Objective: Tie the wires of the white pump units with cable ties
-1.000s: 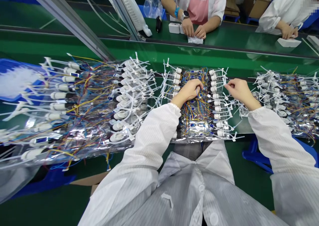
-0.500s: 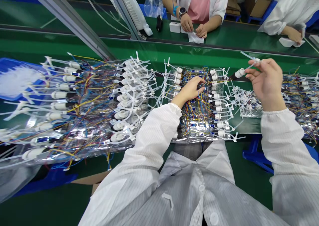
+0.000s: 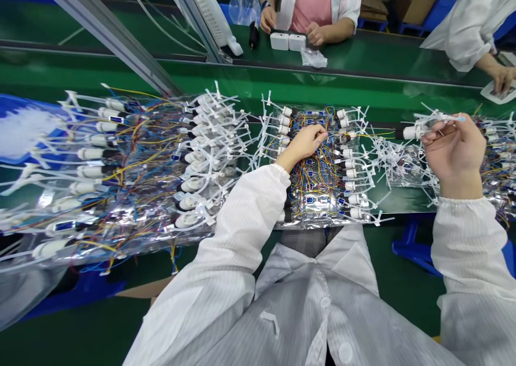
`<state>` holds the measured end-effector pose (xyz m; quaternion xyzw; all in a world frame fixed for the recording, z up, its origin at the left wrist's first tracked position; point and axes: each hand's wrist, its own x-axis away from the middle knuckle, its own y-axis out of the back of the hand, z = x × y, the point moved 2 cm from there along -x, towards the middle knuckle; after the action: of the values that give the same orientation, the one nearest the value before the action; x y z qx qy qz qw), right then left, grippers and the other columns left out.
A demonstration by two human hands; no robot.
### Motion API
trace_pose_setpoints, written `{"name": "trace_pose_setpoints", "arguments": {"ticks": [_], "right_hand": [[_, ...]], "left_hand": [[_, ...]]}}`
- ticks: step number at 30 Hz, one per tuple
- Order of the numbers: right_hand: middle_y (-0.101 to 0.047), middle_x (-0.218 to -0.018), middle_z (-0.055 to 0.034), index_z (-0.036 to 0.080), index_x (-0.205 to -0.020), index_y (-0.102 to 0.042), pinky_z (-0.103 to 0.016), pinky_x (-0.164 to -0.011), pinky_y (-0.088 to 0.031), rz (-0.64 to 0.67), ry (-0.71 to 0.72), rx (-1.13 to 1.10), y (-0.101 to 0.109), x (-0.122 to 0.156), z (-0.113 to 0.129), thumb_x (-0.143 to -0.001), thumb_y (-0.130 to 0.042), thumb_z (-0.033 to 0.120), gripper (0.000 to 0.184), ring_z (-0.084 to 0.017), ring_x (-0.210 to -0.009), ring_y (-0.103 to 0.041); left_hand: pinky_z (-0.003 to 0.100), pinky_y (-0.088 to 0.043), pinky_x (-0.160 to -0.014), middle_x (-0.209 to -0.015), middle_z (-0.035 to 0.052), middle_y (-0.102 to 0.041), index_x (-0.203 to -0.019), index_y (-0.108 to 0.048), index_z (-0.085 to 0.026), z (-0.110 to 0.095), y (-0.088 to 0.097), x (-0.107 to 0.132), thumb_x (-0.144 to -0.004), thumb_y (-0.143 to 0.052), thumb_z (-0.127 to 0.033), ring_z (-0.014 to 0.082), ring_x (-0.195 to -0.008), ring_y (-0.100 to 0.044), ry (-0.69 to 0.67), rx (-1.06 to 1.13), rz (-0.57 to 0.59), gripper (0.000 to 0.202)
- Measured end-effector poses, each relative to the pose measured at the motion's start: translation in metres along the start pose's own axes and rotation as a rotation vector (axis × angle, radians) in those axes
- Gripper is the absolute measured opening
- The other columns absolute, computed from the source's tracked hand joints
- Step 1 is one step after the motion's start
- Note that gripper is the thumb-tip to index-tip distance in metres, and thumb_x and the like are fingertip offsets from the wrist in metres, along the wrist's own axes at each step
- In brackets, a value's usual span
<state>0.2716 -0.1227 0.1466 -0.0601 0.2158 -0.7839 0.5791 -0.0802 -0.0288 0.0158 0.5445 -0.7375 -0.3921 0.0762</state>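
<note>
My right hand is closed around a white cylindrical part with a black end and a white cable tie, held above the bench at the right. Thin yellow and red wires stretch from its black end leftward to the middle bundle. My left hand lies over that bundle with thumb and fingers pinched together on wires; their exact grip is partly hidden. Beneath it, the wire bundle rests on shiny plastic bags, with rows of white cylindrical parts along both sides, cable ties sticking out.
A larger batch of wired parts covers the left bench, beside a blue tray of white ties. Loose cable ties pile up at the right. Across the green bench, a co-worker handles white boxes. A metal post slants at left.
My right hand has moved right and slightly down with the white part, drawing its wires out. My left fingers have closed together. The co-worker's hands have moved from a plastic bag to the white boxes.
</note>
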Motion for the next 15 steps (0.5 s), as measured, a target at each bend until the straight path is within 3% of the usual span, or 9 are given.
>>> {"name": "trace_pose_setpoints", "arguments": {"ticks": [8,12,15], "right_hand": [[-0.042,-0.058,0.0042,0.025,-0.067,-0.05,-0.034,-0.057,-0.028,0.033,-0.003,-0.039,0.011,0.012,0.004,-0.072,-0.083,0.033,0.034,-0.013,-0.054,-0.038],[-0.041,-0.06,0.0037,0.024,-0.064,-0.052,-0.034,-0.058,-0.029,-0.008,0.023,-0.12,0.022,0.01,0.001,-0.071,-0.087,0.036,0.038,-0.013,-0.057,-0.037],[-0.05,-0.063,0.0034,0.024,-0.067,-0.056,-0.033,-0.058,-0.03,-0.047,-0.042,-0.137,0.022,0.012,-0.008,-0.066,-0.087,0.028,0.032,-0.012,-0.058,-0.04]], "left_hand": [[0.036,-0.049,-0.08,-0.079,0.0022,-0.066,-0.077,-0.057,-0.023,-0.001,0.001,-0.003,-0.105,-0.053,-0.033,0.0209,-0.078,-0.059,0.034,0.057,0.01,0.03],[0.037,-0.051,-0.082,-0.08,0.0029,-0.068,-0.077,-0.06,-0.022,0.001,-0.002,-0.004,-0.104,-0.054,-0.034,0.0211,-0.08,-0.061,0.023,0.056,0.024,0.03],[0.038,-0.054,-0.088,-0.087,0.0048,-0.074,-0.086,-0.067,-0.021,0.005,-0.003,-0.004,-0.102,-0.056,-0.031,0.022,-0.086,-0.067,0.054,0.12,-0.011,0.023]]}}
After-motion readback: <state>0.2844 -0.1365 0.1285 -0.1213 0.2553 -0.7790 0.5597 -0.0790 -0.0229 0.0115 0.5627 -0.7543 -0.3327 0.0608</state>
